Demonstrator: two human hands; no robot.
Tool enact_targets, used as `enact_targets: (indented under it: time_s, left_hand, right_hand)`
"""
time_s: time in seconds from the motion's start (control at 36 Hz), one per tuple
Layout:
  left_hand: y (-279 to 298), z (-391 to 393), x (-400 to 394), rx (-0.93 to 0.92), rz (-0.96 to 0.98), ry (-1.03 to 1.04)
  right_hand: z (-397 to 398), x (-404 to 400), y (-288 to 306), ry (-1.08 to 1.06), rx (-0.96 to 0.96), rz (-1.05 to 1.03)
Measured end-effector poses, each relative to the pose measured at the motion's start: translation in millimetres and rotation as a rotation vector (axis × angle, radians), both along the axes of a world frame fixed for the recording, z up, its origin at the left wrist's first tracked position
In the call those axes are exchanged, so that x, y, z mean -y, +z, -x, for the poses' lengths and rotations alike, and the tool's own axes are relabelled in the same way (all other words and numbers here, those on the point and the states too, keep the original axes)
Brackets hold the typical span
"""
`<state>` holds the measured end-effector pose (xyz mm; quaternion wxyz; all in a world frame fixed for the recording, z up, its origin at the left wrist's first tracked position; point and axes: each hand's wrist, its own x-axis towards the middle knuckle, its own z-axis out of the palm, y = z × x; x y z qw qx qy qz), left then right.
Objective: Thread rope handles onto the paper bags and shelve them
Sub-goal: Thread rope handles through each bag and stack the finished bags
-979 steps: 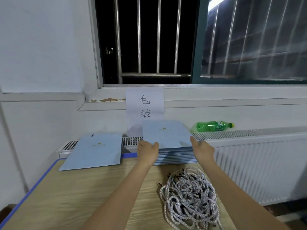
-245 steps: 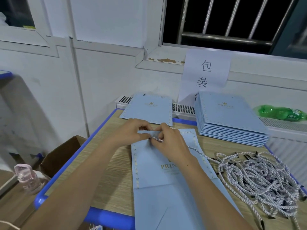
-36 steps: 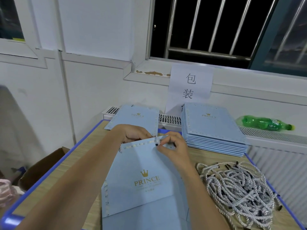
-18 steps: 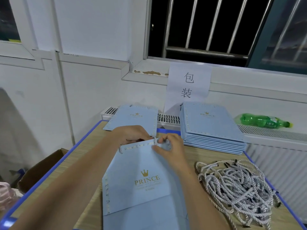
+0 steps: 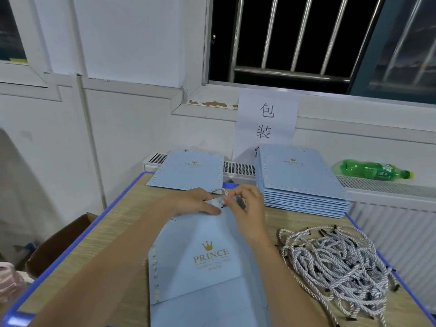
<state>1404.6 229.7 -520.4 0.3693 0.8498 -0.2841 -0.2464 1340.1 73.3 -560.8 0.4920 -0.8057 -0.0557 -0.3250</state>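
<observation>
So, quick rundown of where I'm at:

Bag: the light blue paper bag (image 5: 203, 256) lies flat on the tabletop (image 5: 113, 234) right in front of me, top edge pointing away. It's thin card, so I'd guess light and a bit springy, easy to crease if I lean on it.

Left grip: my left hand (image 5: 191, 201) has its fingers pressed down on the bag's top edge, pinning it. Whether it also pinches the rope, I can't tell.

Right grip: my right hand (image 5: 247, 206) is narrow, thumb and fingertip pinching the rope handle (image 5: 220, 191) near its dark tip, just by the bag's top edge.

Rope: twisted white cord, soft and floppy, only the stiff tip steers. Best to hold it close behind the tip or it'll buckle, I reckon.

Hole: hidden under my fingers, can't see it.

Spare ropes: tangled rope pile (image 5: 335, 258) to my right on the tabletop, probably snaggy when pulling one out.

More bags: bag stack (image 5: 299, 180) at the back right, and one single bag (image 5: 188, 169) at the back left.
</observation>
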Motion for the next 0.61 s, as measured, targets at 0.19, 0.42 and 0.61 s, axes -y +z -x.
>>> enact_targets:
  time_s: [0.19,0.42,0.61]
  left_hand:
    - [-22,1,-4,0.258,0.039,0.064]
    - [-16,-23,-31,0.045,0.257,0.437]
    - [-19,-26,-23,-0.024,0.358,0.474]
  right_hand:
    - [-7,-1,-8,-0.002,-0.108,-0.047]
    - [-6,0,-12,-0.024,-0.223,0.052]
    - [-4,4,-8,-0.037,-0.308,0.184]
